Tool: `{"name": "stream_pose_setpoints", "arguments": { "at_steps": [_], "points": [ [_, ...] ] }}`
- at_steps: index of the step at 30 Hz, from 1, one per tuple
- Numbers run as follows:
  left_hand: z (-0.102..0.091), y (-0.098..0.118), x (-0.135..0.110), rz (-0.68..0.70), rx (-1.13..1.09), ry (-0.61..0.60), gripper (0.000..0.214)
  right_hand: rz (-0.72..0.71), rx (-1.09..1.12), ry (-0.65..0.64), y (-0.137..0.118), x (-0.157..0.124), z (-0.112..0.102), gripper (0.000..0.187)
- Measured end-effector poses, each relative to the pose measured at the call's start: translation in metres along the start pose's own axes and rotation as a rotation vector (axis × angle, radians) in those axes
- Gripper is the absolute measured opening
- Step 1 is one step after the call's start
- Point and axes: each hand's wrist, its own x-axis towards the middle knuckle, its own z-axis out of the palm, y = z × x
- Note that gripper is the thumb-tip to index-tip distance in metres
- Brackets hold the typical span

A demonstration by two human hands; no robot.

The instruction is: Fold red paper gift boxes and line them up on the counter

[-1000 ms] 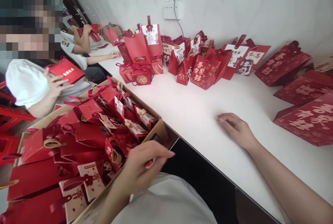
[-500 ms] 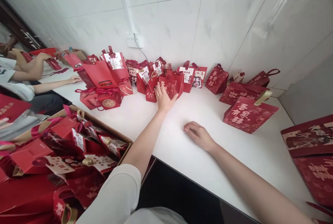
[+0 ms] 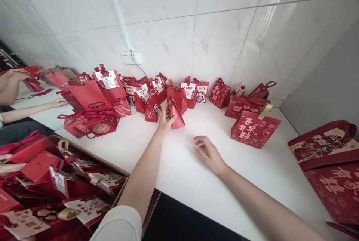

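My left hand [image 3: 166, 121] grips the near left edge of a red gift box [image 3: 178, 116] that stands turned side-on on the white table [image 3: 179, 151]. Its thumb is in front and its fingers lie along the left face. Just left of that hand is a small red box with a gold loop [image 3: 153, 109]. Nearer to me, my right hand [image 3: 209, 153] hovers low over or rests on the table, holding nothing, with loosely curled fingers apart. Right of it stands a patterned red gift box with a gold ribbon tab [image 3: 254, 130].
More red gift boxes line the tiled wall, including a large red box with a window [image 3: 86, 97]. At lower left, a carton [image 3: 123, 181] holds many red boxes. A larger red bag [image 3: 333, 181] stands far right. Another person's hand [image 3: 58, 102] rests on the table at left.
The red gift box under my left hand has turned, and that hand has gone from lying flat on its face to gripping its edge. My right hand's fingers have spread. The view has swung right.
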Motion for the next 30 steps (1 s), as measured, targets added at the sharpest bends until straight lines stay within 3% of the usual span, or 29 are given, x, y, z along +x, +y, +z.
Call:
{"name": "stream_pose_setpoints", "arguments": {
  "at_steps": [3,7,9,11,15,18,21,23,27,30],
  "points": [
    [0.013,0.014,-0.008,0.009,-0.245,-0.192,0.074,0.017,0.099,0.181,-0.005,0.0,-0.004,0.046],
    [0.047,0.031,-0.025,0.112,-0.241,-0.302,0.091,0.04,0.225,0.196,-0.008,0.002,-0.007,0.061],
    [0.059,0.034,-0.032,0.142,-0.249,-0.352,0.085,0.07,0.237,0.239,-0.002,0.006,-0.009,0.056],
    [0.064,0.033,-0.035,0.082,-0.277,-0.339,0.068,0.088,0.213,0.332,0.009,0.011,-0.012,0.044],
    [0.058,0.031,-0.032,-0.026,-0.216,-0.325,0.042,0.173,0.295,0.507,0.031,0.02,-0.023,0.035],
    [0.053,0.034,-0.032,-0.034,-0.27,-0.425,0.041,0.148,0.416,0.564,0.031,0.019,-0.029,0.031],
    [0.052,0.037,-0.034,-0.159,-0.361,-0.651,0.052,0.028,0.331,0.507,0.021,0.014,-0.028,0.033],
    [0.051,0.037,-0.034,-0.218,-0.356,-0.751,0.055,0.021,0.252,0.457,0.016,0.013,-0.027,0.032],
    [0.049,0.033,-0.031,-0.24,-0.36,-0.78,0.06,0.096,0.287,0.359,0.023,0.018,-0.032,0.037],
    [0.05,0.029,-0.027,-0.244,-0.385,-0.779,0.06,0.071,0.214,0.251,0.035,0.023,-0.043,0.038]
  ]
}}
